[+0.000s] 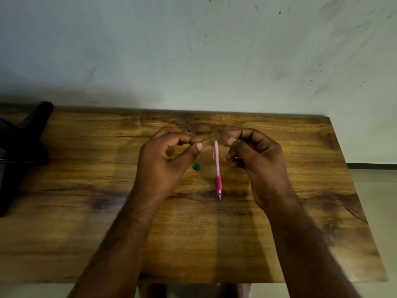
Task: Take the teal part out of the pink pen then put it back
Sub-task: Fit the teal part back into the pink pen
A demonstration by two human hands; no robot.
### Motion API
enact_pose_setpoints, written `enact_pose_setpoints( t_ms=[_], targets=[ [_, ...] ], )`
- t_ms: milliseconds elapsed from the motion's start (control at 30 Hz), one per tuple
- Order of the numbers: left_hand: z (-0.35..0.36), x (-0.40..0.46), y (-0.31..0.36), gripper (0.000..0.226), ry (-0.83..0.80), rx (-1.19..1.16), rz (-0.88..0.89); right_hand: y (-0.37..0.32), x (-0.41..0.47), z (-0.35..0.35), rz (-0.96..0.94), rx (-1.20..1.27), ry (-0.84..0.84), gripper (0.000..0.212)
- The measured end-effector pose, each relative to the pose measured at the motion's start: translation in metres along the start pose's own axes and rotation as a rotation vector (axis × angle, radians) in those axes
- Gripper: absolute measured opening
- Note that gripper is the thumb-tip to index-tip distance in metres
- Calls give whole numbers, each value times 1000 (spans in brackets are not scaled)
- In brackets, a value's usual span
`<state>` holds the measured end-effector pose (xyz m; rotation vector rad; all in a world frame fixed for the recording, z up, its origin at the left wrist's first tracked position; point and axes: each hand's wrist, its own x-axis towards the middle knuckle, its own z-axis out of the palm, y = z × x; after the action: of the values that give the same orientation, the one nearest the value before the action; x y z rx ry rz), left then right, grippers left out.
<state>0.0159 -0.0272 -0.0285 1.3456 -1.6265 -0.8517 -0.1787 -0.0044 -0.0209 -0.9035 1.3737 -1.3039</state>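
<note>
The pink pen (217,168) lies on the wooden table (300,190) between my hands, tip toward me. The small teal part (197,167) lies loose on the table just left of the pen. My left hand (169,160) pinches a thin dark rod (209,138) between thumb and forefinger, above the table. The rod points right, toward the fingertips of my right hand (255,160). That hand hovers right of the pen with its fingers curled and thumb against forefinger. Whether it touches the rod or holds anything is unclear; something small glints at its lower fingers.
A black stand (23,147) sits on the table's left end. A grey wall (193,50) rises right behind the table's far edge. The table's right edge drops to a pale floor (378,190).
</note>
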Motion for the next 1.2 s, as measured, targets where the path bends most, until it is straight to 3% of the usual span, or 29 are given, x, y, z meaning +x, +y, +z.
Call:
enact_pose_setpoints(
  t_ms=[367,500,700,800,1200],
  targets=[
    [11,-1,4,8,-47,2,13,3,-6,17,12,62,-17,5],
    [16,-2,7,18,-30,11,-37,2,-3,12,24,87,32,4],
    [30,-9,12,18,40,324,-74,-3,2,-3,-13,74,204,11],
    [38,-12,18,31,-13,418,-96,-3,2,-5,4,72,257,9],
    [53,-13,18,45,1,639,-192,-7,3,-10,16,87,273,8]
  ],
)
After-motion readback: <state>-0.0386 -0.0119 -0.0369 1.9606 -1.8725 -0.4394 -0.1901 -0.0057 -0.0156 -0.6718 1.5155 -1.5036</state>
